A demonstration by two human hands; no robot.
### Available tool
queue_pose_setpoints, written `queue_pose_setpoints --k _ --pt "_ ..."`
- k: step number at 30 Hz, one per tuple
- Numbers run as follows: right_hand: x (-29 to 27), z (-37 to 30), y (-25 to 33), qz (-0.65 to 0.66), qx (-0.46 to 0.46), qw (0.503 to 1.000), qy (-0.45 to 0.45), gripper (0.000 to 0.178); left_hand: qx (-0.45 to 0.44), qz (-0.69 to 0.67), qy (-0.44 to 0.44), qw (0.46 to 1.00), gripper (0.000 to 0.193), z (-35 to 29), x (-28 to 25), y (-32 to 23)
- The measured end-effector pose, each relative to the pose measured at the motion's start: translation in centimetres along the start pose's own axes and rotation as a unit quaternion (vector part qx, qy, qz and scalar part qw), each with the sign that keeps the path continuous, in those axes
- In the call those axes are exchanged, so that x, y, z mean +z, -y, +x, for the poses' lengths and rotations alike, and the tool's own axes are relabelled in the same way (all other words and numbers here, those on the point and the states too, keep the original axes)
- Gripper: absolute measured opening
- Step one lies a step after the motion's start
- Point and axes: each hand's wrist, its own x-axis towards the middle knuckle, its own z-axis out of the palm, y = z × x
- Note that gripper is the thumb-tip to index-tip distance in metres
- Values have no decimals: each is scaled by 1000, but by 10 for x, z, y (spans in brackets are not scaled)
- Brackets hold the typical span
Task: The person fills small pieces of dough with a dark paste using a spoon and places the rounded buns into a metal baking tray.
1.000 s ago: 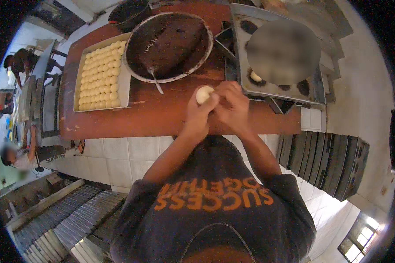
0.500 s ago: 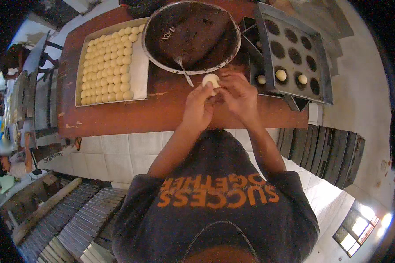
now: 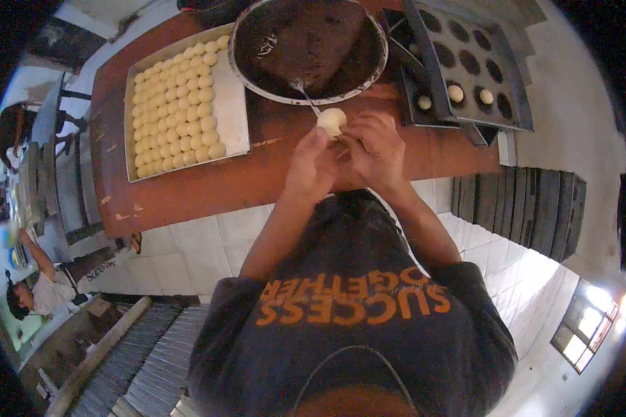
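Note:
Both of my hands are together over the table's near side, working on one pale dough ball [image 3: 332,121]. My left hand [image 3: 309,165] grips it from the left with the thumb against its side. The fingers of my right hand [image 3: 375,147] pinch its lower right edge, where the dough looks gathered. Just beyond stands a wide basin [image 3: 358,92] of dark brown filling [image 3: 306,42]. A metal utensil [image 3: 308,99] leans in it, its handle end behind the dough.
Rows of dough balls [image 3: 181,104] fill most of a metal tray [image 3: 233,125] at left. Two dough balls sit in a tray [image 3: 518,76] with dark round spots at right, overlapping another tray [image 3: 435,119]. Dark stacked pans [image 3: 518,208] stand below the table. A person [image 3: 49,292] is far left.
The dough ball looks rounder and fuller on top, and its edge is drawn in between my fingers. My hands stay close together. The whole view has shifted and turned slightly.

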Motion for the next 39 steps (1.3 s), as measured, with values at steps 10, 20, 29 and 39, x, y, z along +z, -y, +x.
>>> queue_pose_setpoints --k 10,20,29,39 --pt "-29 -17 -28 47 66 996 46 28 -2 110 -26 994 30 13 5 39" --pt "-107 -38 -99 34 -10 999 8 26 9 98 -107 989 35 49 63 139" --pt "-223 -80 -149 108 80 991 -24 20 49 501 39 863 34 84 116 199" --pt "-268 -96 -186 421 400 792 -187 15 130 758 205 605 32 106 191 247"
